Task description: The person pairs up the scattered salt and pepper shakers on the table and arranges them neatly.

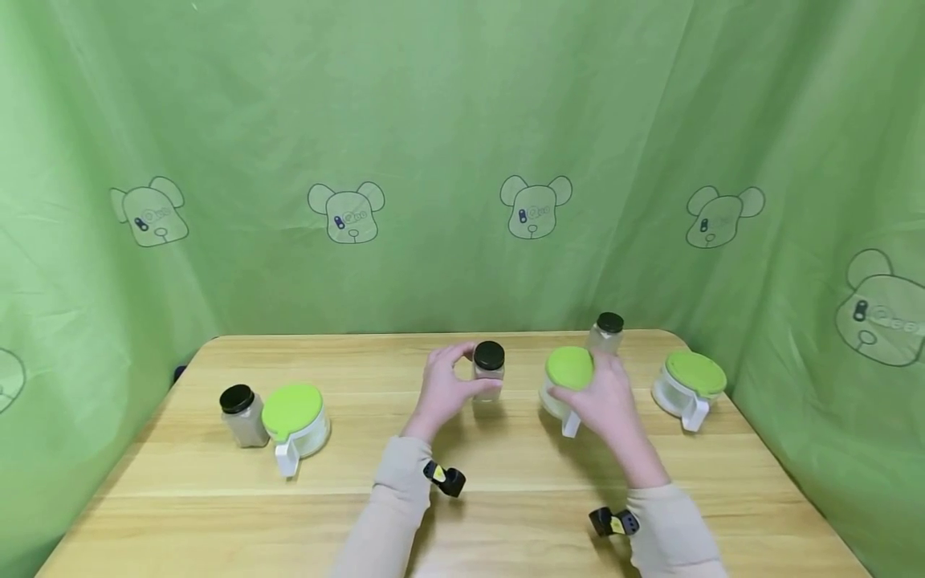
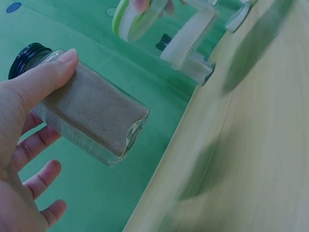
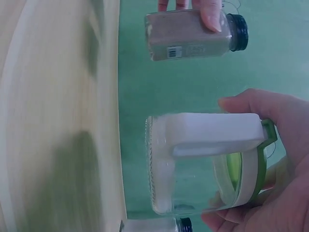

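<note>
Holding jar with barcode, green-lidded pot

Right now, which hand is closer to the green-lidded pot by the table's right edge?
The right hand. It is just left of that pot, holding another green-lidded pot. The left hand is farther left, gripping a black-lidded jar.

I see long, pale beige sleeves reaching down to the wrists, and beside each cuff a small black device with a yellow patch.
</note>
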A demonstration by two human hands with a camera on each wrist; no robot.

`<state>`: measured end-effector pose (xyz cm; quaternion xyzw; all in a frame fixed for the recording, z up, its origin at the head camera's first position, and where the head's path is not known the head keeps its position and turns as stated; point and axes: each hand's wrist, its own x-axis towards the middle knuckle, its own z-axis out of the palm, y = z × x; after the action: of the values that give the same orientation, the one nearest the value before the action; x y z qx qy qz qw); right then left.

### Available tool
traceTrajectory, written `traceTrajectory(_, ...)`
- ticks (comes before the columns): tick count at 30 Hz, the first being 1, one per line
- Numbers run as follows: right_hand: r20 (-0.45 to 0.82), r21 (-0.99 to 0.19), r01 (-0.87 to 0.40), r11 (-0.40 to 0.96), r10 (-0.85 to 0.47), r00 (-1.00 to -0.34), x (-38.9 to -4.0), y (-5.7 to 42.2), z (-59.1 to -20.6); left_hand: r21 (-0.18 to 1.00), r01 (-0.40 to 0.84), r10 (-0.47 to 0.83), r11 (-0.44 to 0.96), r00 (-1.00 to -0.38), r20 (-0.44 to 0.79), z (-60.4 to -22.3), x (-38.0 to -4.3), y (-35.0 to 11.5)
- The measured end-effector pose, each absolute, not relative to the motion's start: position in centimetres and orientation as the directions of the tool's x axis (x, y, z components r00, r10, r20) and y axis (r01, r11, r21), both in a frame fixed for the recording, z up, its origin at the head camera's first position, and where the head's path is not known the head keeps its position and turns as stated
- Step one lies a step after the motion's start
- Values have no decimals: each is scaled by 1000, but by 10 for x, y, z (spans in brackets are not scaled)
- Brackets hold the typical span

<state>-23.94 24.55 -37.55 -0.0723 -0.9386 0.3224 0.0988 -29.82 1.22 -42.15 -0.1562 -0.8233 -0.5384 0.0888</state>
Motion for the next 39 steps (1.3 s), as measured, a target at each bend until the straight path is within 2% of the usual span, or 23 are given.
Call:
traceTrajectory(7,103,-638,94,764,206,-973,-236,231,-375,856,354,146,377,-935,322,-426,-297,1)
traceTrajectory(39,133,-671,67,738,209,-969,-232,169,-375,874,292,114,388,-956,269,-431,-280,-51)
